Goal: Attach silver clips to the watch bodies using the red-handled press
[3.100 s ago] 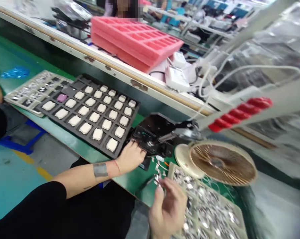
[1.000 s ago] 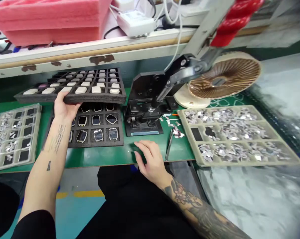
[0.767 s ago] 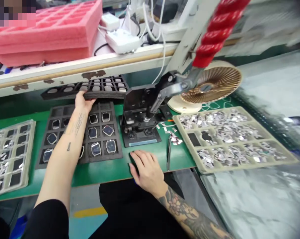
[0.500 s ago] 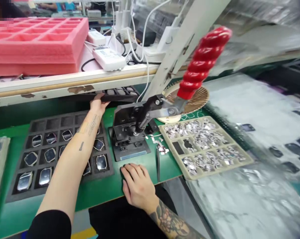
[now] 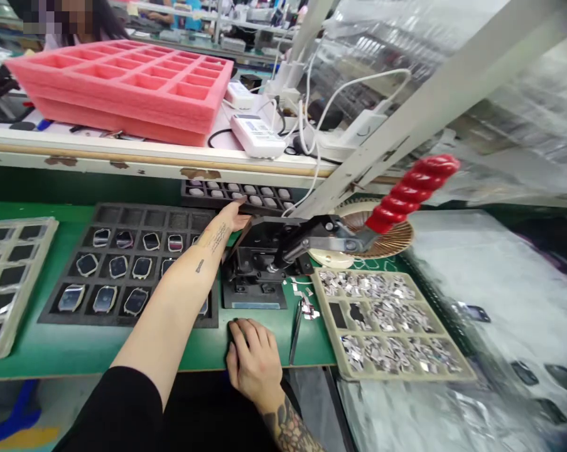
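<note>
My left hand (image 5: 236,215) reaches past the press and grips the front rim of a dark tray (image 5: 208,202) under the shelf. Pale rounded pieces sit in that tray's pockets. Below my forearm lies a black foam tray (image 5: 89,228) with watch cases (image 5: 105,299) in several pockets; its back row is mostly bare. My right hand (image 5: 255,359) rests at the bench's front edge with curled fingers. Something dark shows under its fingertips, but I cannot make out what. A hand press (image 5: 255,263) with a red handle (image 5: 412,193) stands between the trays. Tweezers (image 5: 295,334) lie right of my right hand.
A beige sectioned tray (image 5: 330,351) of small silvery pieces lies right of the press, a woven round dish (image 5: 396,237) behind it. Another pale tray (image 5: 10,320) is at the left. Pink foam trays (image 5: 123,94) fill the shelf; a slanted post (image 5: 391,144) stands behind the press.
The view has turned left and tilted up. The dark tray under the shelf, tilted before, now lies flatter with more pockets visible. My right hand keeps its place by the press.
</note>
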The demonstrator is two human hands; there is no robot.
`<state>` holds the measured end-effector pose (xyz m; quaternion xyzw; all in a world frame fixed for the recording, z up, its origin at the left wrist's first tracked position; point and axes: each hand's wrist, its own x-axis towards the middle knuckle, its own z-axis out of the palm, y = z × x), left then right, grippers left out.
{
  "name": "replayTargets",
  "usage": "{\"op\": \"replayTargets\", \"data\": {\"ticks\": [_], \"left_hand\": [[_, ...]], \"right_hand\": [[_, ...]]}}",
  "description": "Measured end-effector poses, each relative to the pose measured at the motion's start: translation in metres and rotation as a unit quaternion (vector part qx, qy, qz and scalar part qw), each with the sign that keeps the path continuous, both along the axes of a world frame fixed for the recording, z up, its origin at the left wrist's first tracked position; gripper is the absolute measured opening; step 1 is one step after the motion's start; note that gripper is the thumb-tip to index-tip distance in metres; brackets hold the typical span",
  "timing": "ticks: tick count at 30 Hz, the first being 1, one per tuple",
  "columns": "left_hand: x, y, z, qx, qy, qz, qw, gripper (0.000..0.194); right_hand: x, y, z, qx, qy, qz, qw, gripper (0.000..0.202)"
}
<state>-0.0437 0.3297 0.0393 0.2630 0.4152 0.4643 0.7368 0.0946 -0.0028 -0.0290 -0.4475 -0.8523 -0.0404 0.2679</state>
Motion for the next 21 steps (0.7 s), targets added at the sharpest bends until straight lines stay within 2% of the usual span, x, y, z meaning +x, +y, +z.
{"op": "replayTargets", "data": {"ticks": [3,6,8,10,13,15,17,21], "left_hand": [[-0.025,-0.02,0.02,0.037,0.14,-0.019,0.989,0.04],[-0.07,-0.048,0.039,0.098,0.288,0.011,0.953,0.027],[-0.109,-0.07,0.047,0.137,0.393,0.052,0.908,0.019],[-0.145,-0.093,0.048,0.164,0.488,0.081,0.854,0.013],[-0.176,-0.123,0.042,0.194,0.579,0.07,0.789,0.006],[-0.178,-0.141,0.037,0.215,0.608,0.05,0.762,0.006],[-0.169,-0.16,0.034,0.243,0.634,0.028,0.734,0.011],[-0.136,-0.216,0.036,0.316,0.691,-0.088,0.644,0.018]], "right_hand": [[-0.001,0.0,-0.001,0.001,0.007,0.005,1.0,0.042],[-0.002,-0.001,-0.001,0.0,0.01,0.013,1.0,0.039],[-0.002,-0.001,-0.001,-0.001,0.01,0.018,1.0,0.037],[-0.001,-0.002,-0.002,-0.003,0.011,0.019,1.0,0.036],[-0.002,-0.003,-0.004,-0.003,0.016,0.02,1.0,0.035],[-0.004,-0.004,-0.003,-0.003,0.019,0.021,1.0,0.034],[-0.004,-0.006,0.0,-0.011,0.03,0.029,0.999,0.033],[0.016,-0.006,0.017,-0.064,0.138,0.049,0.987,0.031]]}}
